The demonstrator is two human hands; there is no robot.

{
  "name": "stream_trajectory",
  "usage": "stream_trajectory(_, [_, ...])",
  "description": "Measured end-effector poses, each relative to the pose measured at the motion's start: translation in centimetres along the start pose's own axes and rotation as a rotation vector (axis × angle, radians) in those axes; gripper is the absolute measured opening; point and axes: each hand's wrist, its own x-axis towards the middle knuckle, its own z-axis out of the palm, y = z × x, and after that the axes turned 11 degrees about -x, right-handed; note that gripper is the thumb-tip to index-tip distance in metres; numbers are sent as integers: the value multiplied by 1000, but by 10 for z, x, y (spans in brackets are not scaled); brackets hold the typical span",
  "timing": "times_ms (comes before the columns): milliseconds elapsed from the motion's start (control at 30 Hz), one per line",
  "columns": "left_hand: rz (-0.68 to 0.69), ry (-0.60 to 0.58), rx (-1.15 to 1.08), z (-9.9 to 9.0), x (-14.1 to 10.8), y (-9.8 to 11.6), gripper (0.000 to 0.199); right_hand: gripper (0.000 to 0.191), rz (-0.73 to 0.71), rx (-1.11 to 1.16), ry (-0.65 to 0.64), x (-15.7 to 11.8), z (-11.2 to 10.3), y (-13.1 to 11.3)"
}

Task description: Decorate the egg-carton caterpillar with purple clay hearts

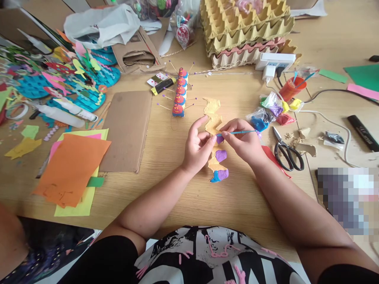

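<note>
A yellow egg-carton strip (213, 106) lies lengthwise before me, its near cups partly covered in purple clay (221, 155) and its lowest end also in blue clay (214, 176). My left hand (199, 144) grips the strip's left edge, the thumb pressed near a purple patch. Between the thumb and fingers of my right hand (241, 138) is a thin blue modelling stick (242, 132), its tip at that patch, which the fingers partly hide. Beyond stands a red and blue caterpillar-like row of faced cups (180, 94) with purple-tipped sticks poking out.
Black-handled scissors (286, 152) and bagged clay (259, 120) lie right of my hand. Egg trays (245, 35) are stacked behind, near a power strip (275, 61) and an orange cup (292, 88). Cardboard (127, 130) and orange paper (74, 165) lie left. Someone's arm (12, 240) shows lower left.
</note>
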Motion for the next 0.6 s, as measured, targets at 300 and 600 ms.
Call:
stream_trajectory(300, [-5,-30,4,1,0,0,60,39,74,36,-24,2,-2,-4])
stream_trajectory(600, [-44,-19,-20,1,0,2,63,36,196,198,-10,3,-1,-2])
